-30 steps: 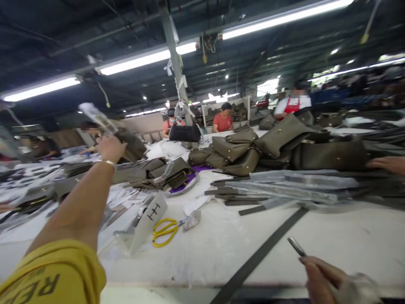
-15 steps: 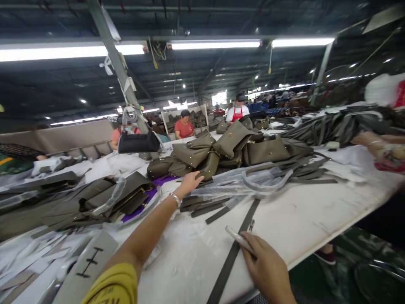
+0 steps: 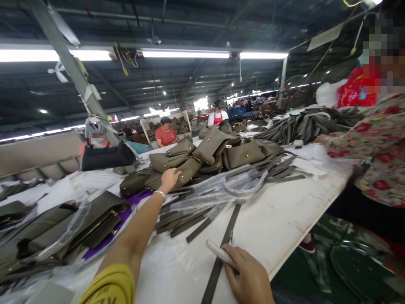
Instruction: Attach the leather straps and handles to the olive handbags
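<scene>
My left hand (image 3: 170,179) reaches forward to the pile of olive handbags. Its bent fingers close on the edge of an olive handbag (image 3: 189,169) at the near side of the heap; the fingertips are partly hidden. In my right hand (image 3: 248,274), near the table's front edge, is a pale rod-shaped piece (image 3: 218,251) with a blunt end; I cannot make out its kind. Beneath that hand a long dark strap (image 3: 212,276) runs across the white table (image 3: 272,219). A small metal fitting (image 3: 231,237) shows beside the strap.
Plastic-wrapped handles (image 3: 245,190) and cut strips (image 3: 198,230) lie before the heap. More bags (image 3: 95,221) rest on purple material (image 3: 104,245) at left. A co-worker in a floral sleeve (image 3: 351,145) stands at right. Other people sit beyond the table. A slanting post (image 3: 68,63) rises at left.
The view has turned right, so the scene sits further left and more of the floral-sleeved co-worker shows. My left hand stays at the bags; my right hand still holds the pale piece.
</scene>
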A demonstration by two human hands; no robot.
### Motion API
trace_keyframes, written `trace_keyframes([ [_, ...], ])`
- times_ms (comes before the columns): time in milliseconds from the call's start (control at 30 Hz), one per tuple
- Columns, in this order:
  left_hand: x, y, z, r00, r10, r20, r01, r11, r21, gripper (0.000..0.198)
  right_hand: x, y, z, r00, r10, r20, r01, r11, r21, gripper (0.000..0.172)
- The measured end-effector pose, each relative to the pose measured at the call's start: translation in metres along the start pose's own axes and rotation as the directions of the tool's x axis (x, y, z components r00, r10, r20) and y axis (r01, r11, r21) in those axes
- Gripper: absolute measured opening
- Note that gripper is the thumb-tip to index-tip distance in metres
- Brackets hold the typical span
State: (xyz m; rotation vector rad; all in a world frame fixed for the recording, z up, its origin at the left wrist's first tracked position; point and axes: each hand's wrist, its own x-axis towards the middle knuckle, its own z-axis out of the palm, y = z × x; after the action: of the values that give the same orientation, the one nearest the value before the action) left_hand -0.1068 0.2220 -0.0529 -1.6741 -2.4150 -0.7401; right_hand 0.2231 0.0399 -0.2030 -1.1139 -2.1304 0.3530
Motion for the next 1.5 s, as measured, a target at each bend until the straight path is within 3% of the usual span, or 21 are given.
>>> trace_keyframes([
  [100,-0.001,-0.008,-0.054,0.989,0.047,-0.140,-0.057,0.996,-0.067,0.026,0.000,-0.002,-0.003,0.999,0.031,0.031,-0.032,0.999,0.028,0.031],
  [167,-0.015,-0.009,-0.090,0.967,0.078,-0.241,-0.111,0.986,-0.126,0.034,0.000,-0.003,-0.005,0.997,0.049,0.059,-0.052,0.998,0.046,0.030],
  [300,-0.078,-0.002,-0.150,0.906,0.135,-0.402,-0.237,0.947,-0.215,0.045,0.007,-0.002,-0.009,0.991,0.104,0.080,-0.109,0.993,0.054,0.030],
  [367,-0.122,0.004,-0.169,0.836,0.164,-0.523,-0.323,0.918,-0.229,0.036,0.016,0.003,-0.013,0.993,0.097,0.070,-0.099,0.994,0.038,0.033],
  [433,-0.166,0.008,-0.176,0.753,0.252,-0.608,-0.404,0.906,-0.125,0.023,0.028,0.012,-0.018,0.998,0.064,0.029,-0.065,0.998,0.020,0.039],
  [467,-0.188,0.008,-0.175,0.702,0.354,-0.618,-0.478,0.877,-0.040,0.019,0.034,0.017,-0.022,0.999,0.053,-0.009,-0.053,0.998,0.022,0.042],
  [500,-0.207,0.006,-0.171,0.650,0.492,-0.579,-0.577,0.815,0.045,0.018,0.038,0.022,-0.027,0.996,0.059,-0.063,-0.056,0.998,0.042,0.045],
  [567,-0.243,0.000,-0.151,0.500,0.759,-0.418,-0.780,0.604,0.164,0.024,0.044,0.029,-0.038,0.974,0.141,-0.175,-0.109,0.977,0.182,0.046],
  [600,-0.259,-0.005,-0.137,0.442,0.835,-0.328,-0.839,0.514,0.177,0.027,0.044,0.031,-0.043,0.954,0.223,-0.200,-0.155,0.939,0.308,0.048],
  [633,-0.273,-0.010,-0.122,0.412,0.875,-0.254,-0.872,0.460,0.169,0.030,0.044,0.031,-0.048,0.933,0.311,-0.183,-0.199,0.866,0.459,0.050],
  [700,-0.299,-0.019,-0.091,0.445,0.878,-0.174,-0.880,0.465,0.095,0.030,0.040,0.026,-0.055,0.897,0.440,-0.046,-0.281,0.647,0.709,0.057],
  [767,-0.319,-0.026,-0.070,0.546,0.825,-0.144,-0.836,0.546,-0.042,0.034,0.038,0.017,-0.058,0.880,0.467,0.080,-0.344,0.513,0.787,0.063],
  [867,-0.327,-0.030,-0.067,0.731,0.680,-0.051,-0.656,0.681,-0.325,0.052,0.041,0.001,-0.056,0.885,0.453,0.104,-0.383,0.585,0.715,0.071],
  [967,-0.303,-0.031,-0.078,0.927,0.373,0.038,-0.316,0.830,-0.459,0.044,0.052,-0.009,-0.051,0.895,0.438,0.082,-0.384,0.665,0.641,0.083],
  [1033,-0.276,-0.036,-0.079,0.989,0.121,0.088,-0.070,0.895,-0.440,0.035,0.060,-0.010,-0.047,0.890,0.448,0.082,-0.403,0.691,0.600,0.088],
  [1067,-0.262,-0.038,-0.076,0.987,0.026,0.157,0.046,0.898,-0.437,0.034,0.064,-0.009,-0.045,0.886,0.455,0.086,-0.415,0.699,0.582,0.088],
  [1133,-0.239,-0.044,-0.066,0.962,-0.056,0.266,0.172,0.884,-0.435,0.034,0.067,-0.003,-0.041,0.889,0.449,0.096,-0.417,0.703,0.576,0.083],
  [1200,-0.224,-0.046,-0.053,0.930,-0.080,0.358,0.250,0.852,-0.460,0.037,0.068,0.007,-0.037,0.899,0.431,0.081,-0.384,0.683,0.621,0.071],
  [1300,-0.214,-0.043,-0.037,0.890,-0.108,0.443,0.364,0.754,-0.547,0.058,0.062,0.021,-0.031,0.908,0.418,0.026,-0.320,0.651,0.688,0.058],
  [1400,-0.211,-0.036,-0.033,0.886,-0.154,0.437,0.429,0.627,-0.650,0.085,0.049,0.025,-0.027,0.917,0.399,-0.008,-0.284,0.667,0.689,0.055],
  [1500,-0.213,-0.024,-0.047,0.909,-0.218,0.357,0.417,0.530,-0.739,0.092,0.029,0.012,-0.024,0.911,0.411,-0.031,-0.295,0.703,0.647,0.061],
])
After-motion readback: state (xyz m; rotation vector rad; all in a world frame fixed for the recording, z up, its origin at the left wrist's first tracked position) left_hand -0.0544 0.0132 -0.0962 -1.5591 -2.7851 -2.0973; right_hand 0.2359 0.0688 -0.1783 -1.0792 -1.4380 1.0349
